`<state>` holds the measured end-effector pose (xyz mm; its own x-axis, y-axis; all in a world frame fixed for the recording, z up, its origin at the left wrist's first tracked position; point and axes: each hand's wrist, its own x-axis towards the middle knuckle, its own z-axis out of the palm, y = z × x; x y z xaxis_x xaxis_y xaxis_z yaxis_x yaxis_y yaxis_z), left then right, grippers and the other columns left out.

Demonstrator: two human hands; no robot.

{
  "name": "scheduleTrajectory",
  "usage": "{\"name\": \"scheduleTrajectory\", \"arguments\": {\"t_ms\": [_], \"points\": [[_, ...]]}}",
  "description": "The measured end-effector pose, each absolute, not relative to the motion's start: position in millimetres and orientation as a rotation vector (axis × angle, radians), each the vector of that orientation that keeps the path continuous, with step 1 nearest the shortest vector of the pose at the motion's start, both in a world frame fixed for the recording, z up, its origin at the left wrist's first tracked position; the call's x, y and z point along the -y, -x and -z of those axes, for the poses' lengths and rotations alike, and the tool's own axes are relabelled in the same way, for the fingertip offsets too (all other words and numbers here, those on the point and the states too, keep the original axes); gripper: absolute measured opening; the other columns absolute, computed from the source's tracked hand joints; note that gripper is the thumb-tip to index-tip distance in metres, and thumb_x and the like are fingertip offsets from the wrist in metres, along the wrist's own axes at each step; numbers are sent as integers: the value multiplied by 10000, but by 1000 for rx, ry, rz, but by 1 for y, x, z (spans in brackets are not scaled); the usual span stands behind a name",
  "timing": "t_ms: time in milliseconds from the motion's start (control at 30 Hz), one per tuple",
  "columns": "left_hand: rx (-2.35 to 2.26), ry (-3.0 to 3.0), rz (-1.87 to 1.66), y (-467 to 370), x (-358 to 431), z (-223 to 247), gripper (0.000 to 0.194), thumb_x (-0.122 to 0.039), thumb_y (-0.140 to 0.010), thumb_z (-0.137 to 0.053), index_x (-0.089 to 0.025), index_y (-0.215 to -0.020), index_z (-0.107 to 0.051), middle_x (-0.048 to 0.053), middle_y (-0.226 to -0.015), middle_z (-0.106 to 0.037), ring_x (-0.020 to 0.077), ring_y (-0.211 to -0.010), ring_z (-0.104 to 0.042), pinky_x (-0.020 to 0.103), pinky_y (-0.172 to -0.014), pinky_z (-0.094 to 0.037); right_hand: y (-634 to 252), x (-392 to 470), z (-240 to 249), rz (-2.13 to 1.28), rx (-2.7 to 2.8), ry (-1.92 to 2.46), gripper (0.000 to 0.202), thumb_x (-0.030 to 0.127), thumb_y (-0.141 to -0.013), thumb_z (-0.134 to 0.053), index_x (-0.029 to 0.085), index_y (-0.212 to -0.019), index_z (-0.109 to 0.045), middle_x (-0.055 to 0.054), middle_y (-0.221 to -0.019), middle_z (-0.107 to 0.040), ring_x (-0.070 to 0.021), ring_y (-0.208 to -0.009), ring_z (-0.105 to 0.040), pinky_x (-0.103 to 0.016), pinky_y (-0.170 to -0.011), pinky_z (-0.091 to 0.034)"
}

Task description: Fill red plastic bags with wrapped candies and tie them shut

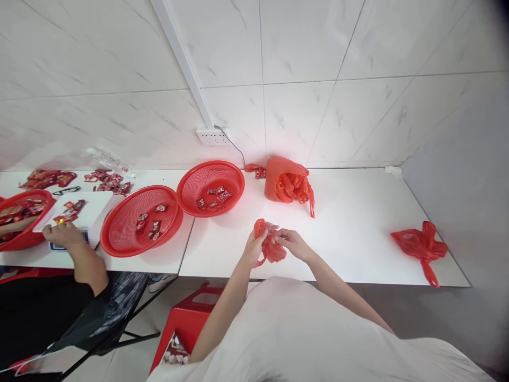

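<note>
A thin red plastic bag (275, 252) is bunched up between my hands, just over the table's front edge. My left hand (253, 247) has its fingers wrapped round the gathered top, and a handle loop sticks up beside the thumb. From the other side my right hand (293, 243) pinches the plastic. Whatever the bag contains is too blurred to make out. Beyond my hands lies a larger red bag (274, 183), stuffed with crumpled red bags. At the far right rests a red bag with its top knotted (421, 246).
Left of me stand two red mesh baskets (190, 183) (115, 228) holding several small wrapped packets. Further left, a co-worker's hand (67, 235) is at a white scale (99, 204) with packets on it. A socket strip (213, 137) is on the wall; a red stool (186, 321) stands below.
</note>
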<state>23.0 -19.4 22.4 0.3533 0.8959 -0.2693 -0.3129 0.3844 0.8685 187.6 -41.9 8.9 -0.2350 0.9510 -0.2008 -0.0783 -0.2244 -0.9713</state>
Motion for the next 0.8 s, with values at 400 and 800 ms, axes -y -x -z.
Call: {"name": "scheduleTrajectory", "arguments": {"t_ms": [400,800], "points": [[-907,-1045,-795,-27,13,-25,403,-568,-886,-529,-201,-1036,-599,-11,-804,-574,45,-427,-432,223,-448,-375,-183,43,-4,-1944,1060,914,195,334,-765,-558,169,-717,-649,-54,-816,-696,-167,-687,-575,-320,-679,-461],[-973,-1001,-831,-20,7,-30,426,-596,-890,-499,-196,-962,-626,7,-875,-559,76,-559,-519,247,-585,-460,-186,37,-14,-1767,1097,923,362,525,-815,-679,214,-776,-497,-4,-732,-640,-185,-788,-631,-369,-798,-481]]}}
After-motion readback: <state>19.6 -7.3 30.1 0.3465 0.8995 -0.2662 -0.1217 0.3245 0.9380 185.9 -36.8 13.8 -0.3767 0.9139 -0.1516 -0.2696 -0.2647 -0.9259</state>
